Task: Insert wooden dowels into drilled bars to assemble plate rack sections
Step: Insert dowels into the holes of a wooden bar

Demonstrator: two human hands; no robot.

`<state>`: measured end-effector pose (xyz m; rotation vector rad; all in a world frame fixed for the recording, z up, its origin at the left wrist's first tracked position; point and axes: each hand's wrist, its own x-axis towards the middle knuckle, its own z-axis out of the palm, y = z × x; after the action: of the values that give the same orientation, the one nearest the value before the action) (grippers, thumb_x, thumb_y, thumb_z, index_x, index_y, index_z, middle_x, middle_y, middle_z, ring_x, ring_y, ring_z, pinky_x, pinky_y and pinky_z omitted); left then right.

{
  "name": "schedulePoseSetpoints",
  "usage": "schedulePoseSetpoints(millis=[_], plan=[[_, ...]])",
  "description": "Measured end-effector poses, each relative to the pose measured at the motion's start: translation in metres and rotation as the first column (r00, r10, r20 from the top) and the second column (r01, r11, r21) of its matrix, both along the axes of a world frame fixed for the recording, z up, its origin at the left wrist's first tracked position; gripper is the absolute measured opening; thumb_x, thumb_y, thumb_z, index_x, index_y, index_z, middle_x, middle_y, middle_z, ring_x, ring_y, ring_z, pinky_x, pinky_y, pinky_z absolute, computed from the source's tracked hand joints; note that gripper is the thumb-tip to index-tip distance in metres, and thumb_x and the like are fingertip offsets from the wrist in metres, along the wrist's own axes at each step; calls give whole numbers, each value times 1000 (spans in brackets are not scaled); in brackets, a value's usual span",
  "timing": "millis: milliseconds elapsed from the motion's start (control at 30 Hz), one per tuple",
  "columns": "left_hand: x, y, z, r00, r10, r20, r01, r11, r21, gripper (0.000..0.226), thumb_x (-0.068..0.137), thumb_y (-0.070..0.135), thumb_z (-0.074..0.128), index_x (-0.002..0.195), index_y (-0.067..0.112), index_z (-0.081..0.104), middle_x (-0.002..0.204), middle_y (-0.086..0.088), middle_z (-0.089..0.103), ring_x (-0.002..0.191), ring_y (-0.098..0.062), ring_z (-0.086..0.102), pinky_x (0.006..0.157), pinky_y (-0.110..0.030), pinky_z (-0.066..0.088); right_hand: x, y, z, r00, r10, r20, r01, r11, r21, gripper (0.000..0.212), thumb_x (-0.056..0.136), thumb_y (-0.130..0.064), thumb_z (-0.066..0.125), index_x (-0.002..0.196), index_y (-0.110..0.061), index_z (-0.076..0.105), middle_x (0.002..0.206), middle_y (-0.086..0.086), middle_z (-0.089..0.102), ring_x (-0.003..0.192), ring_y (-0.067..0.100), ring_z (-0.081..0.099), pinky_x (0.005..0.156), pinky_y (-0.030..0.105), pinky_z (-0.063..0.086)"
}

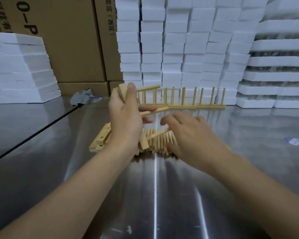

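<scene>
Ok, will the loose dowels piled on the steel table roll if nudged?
Probably: the loose dowels are round rods on a glossy steel table, so they should roll sideways easily. Thin wood, so likely light and stiff. Lying side by side, neighbours may check them somewhat.

A person's left hand (126, 116) grips a drilled wooden bar (122, 91), held nearly upright above a shiny metal tabletop (162, 195). Three dowels (148, 88) stick out of the bar toward the right. The right hand (190, 133), slightly blurred, hovers with loosely spread fingers over a pile of loose dowels (162, 140). Spare bars (100, 140) lie just left of the pile. Finished rack sections (188, 100) stand in a row farther back. Behind them rise stacked white foam blocks (179, 49) and cardboard boxes (72, 49), with a grey cloth (82, 98) crumpled by the boxes.
</scene>
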<state>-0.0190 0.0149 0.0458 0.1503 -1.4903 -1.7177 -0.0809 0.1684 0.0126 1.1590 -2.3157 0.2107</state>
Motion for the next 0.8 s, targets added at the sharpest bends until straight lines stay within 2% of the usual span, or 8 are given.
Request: schedulePoseSetpoints(millis=[33, 100, 233, 333, 467, 633, 733, 800], plan=[[-2, -6, -1, 1000, -6, -2, 6, 998, 68, 26, 114, 39, 47, 105, 15, 53, 76, 4, 51, 75, -20, 80, 50, -26, 56, -7, 8, 1, 996, -59, 71, 59, 998, 2, 59, 92, -41, 71, 143, -35, 40, 141, -8, 48, 129, 17, 46, 107, 44, 38], [-5, -15, 0, 1000, -25, -6, 26, 980, 195, 28, 113, 40, 49, 108, 13, 54, 82, -4, 51, 76, -21, 79, 55, -29, 60, -19, 28, 2, 972, -164, 166, 169, 986, -17, 65, 95, -45, 68, 151, -37, 36, 151, -8, 42, 141, 16, 38, 118, 45, 31], [-9, -23, 0, 995, -96, -10, 93, 924, 370, 32, 113, 43, 49, 114, 11, 56, 76, -4, 56, 84, -23, 81, 63, -32, 63, -36, 49, 4, 938, -177, 299, 247, 945, -214, 46, 98, -42, 65, 141, -31, 54, 137, -8, 57, 125, 11, 53, 107, 37, 47], [-11, -19, -3, 986, -152, 65, 118, 922, 369, 35, 111, 52, 47, 106, 18, 56, 74, -1, 64, 77, -18, 72, 68, -34, 61, -33, 46, 5, 894, 45, 445, 147, 910, -388, 34, 97, -60, 56, 118, -36, 68, 107, -20, 69, 97, -2, 64, 83, 23, 48], [-17, -9, -11, 968, -191, 164, 122, 926, 357, 43, 108, 63, 40, 94, 25, 56, 76, 3, 61, 80, -17, 57, 74, -36, 49, -7, 26, 6, 608, 419, 674, 60, 823, -565, 51, 88, -83, 49, 102, -41, 75, 93, -10, 76, 82, 8, 76, 75, 33, 53], [-19, 0, -17, 942, -245, 231, 157, 927, 340, 47, 100, 76, 37, 96, 34, 60, 87, 6, 60, 82, -17, 52, 73, -33, 45, -2, 14, 1, 589, 495, 639, 136, 718, -683, 14, 89, -53, 76, 91, -39, 77, 82, 1, 76, 77, 18, 77, 64, 35, 59], [-18, 2, -20, 922, -296, 250, 230, 938, 260, 52, 96, 79, 36, 107, 36, 63, 81, 9, 63, 84, -17, 53, 72, -32, 45, -11, 22, 5, 596, 510, 620, 186, 663, -725, 15, 92, -42, 75, 86, -29, 81, 86, -4, 75, 77, 10, 73, 62, 24, 57], [-16, 6, -22, 902, -336, 270, 279, 933, 229, 64, 92, 81, 37, 129, 34, 61, 93, 6, 64, 84, -17, 59, 71, -31, 49, -17, 27, 7, 616, 498, 611, 208, 645, -735, 17, 94, -40, 74, 85, -27, 81, 83, -5, 74, 73, 8, 71, 61, 22, 57]])
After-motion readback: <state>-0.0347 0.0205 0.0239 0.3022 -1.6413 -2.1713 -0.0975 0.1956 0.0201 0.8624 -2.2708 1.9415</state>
